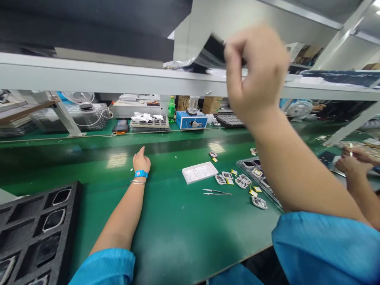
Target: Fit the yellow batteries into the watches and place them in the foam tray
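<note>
Raised to the white shelf, my right hand (257, 71) is closed, pinching the edge of a thin dark flexible sheet (211, 53) that curls up from the shelf. My left hand (141, 161) lies on the green bench top (178, 225), its fingers partly stretched out and foreshortened, with nothing seen in it. A blue band (141, 174) circles that wrist. To its right are a shallow white tray (199, 173) with tiny parts and a pair of tweezers (216, 192). Several small watch-like housings (241, 182) and yellow-edged batteries (253, 192) lie farther right.
A black foam tray (74, 221) with watch-like pieces sits at left. The white shelf edge (113, 79) crosses above the bench. A clear tray (268, 184) lies under my right forearm. At far right, another person's hands (354, 162) work. A blue box (190, 120) and green bottle (171, 109) stand behind.
</note>
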A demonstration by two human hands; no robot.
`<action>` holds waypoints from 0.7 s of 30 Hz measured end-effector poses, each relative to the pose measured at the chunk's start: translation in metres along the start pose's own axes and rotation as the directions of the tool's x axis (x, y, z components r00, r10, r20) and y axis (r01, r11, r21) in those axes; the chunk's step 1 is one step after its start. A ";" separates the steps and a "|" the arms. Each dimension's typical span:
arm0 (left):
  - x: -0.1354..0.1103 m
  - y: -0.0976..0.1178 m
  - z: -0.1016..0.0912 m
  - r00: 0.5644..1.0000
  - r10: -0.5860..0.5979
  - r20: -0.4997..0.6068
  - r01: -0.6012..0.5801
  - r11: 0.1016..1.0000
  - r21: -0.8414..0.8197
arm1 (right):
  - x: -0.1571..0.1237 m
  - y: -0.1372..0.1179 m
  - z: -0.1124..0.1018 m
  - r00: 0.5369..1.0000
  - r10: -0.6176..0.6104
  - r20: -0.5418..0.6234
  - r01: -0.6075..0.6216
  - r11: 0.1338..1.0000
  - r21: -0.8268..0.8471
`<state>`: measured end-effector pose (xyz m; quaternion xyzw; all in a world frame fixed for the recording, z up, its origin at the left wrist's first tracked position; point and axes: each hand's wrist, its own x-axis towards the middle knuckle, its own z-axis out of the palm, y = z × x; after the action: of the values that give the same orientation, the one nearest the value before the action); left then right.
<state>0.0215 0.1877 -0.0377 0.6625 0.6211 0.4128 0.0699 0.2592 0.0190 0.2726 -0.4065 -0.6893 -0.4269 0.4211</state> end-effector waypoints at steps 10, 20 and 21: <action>-0.025 0.008 -0.018 0.999 -0.041 0.011 0.040 0.998 0.037 | -0.285 -0.110 0.012 0.631 -0.411 0.658 -0.096 0.800 0.592; -0.084 0.013 -0.050 1.000 0.013 0.021 -0.014 0.999 0.031 | -0.285 -0.109 -0.006 0.560 -0.483 0.673 -0.270 0.662 0.699; -0.096 0.017 -0.054 0.999 0.035 0.041 -0.037 0.997 0.061 | -0.275 -0.096 0.002 0.572 -0.472 0.671 -0.295 0.645 0.705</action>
<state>0.0112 0.0766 -0.0370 0.6836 0.6199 0.3814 0.0546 0.2573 -0.0639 -0.0066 -0.2993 -0.9337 0.1166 0.1583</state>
